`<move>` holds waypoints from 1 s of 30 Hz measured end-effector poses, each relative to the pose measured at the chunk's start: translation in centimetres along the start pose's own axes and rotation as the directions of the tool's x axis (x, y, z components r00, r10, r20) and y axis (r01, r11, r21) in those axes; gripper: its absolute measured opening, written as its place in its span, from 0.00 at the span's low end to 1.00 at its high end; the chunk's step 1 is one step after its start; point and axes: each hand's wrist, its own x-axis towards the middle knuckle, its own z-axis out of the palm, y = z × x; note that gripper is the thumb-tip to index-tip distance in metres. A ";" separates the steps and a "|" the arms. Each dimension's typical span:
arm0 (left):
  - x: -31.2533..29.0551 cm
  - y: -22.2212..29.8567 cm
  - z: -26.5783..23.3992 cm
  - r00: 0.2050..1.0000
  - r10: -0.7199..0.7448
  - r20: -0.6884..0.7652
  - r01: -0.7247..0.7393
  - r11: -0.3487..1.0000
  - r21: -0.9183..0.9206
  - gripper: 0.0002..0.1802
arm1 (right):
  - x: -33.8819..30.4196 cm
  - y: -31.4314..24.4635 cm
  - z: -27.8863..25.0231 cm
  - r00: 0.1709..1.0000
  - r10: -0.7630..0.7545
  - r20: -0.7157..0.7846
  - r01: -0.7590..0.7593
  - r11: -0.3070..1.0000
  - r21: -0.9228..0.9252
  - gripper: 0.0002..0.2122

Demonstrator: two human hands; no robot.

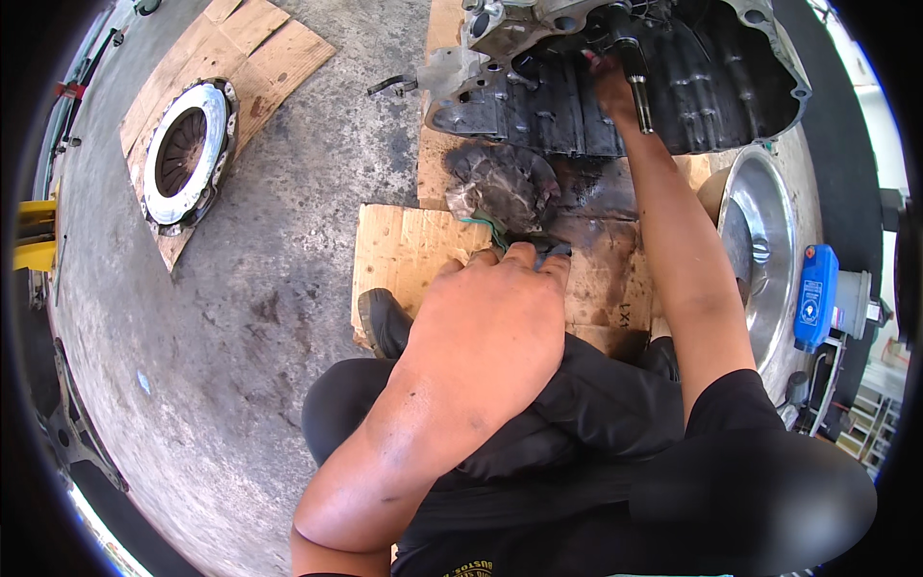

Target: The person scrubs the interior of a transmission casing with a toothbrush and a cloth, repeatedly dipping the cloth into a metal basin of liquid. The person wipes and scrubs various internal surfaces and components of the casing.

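Observation:
My right hand (613, 88) reaches into the dark, ribbed hollow of a large metal gearbox housing (471, 117). It is beside a steel shaft (632, 69) that sticks out of the housing. Its fingers are in shadow and partly hidden, so their grip does not show. My left hand (495, 313) is lower, in front of my knees, back upward, with the fingers bent down out of sight. Dark bluish cloth (555, 252) shows at its fingertips. Just beyond lies a crumpled, grease-blackened bundle (505, 188) with a green edge.
Stained cardboard (606, 279) lies under the housing. A shiny metal basin (774, 226) and a blue bottle (815, 298) stand at the right. At the left, a round clutch pressure plate (190, 154) rests on more cardboard (264, 62) on the concrete floor (240, 317).

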 end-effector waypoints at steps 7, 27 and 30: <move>-0.1 0.0 0.2 1.000 -0.003 0.022 0.003 1.000 -0.023 0.20 | -1.8 -1.0 -2.0 0.906 0.112 0.407 -0.251 0.918 0.308 0.14; 0.2 0.2 0.0 0.999 0.022 0.035 -0.021 0.999 -0.025 0.23 | 3.1 -2.1 -4.9 0.899 0.236 0.368 -0.318 0.931 0.181 0.13; 0.3 0.1 -0.1 0.999 0.020 0.040 -0.019 0.999 -0.026 0.23 | 2.8 -5.0 -2.9 0.880 0.299 0.368 -0.395 0.892 0.218 0.11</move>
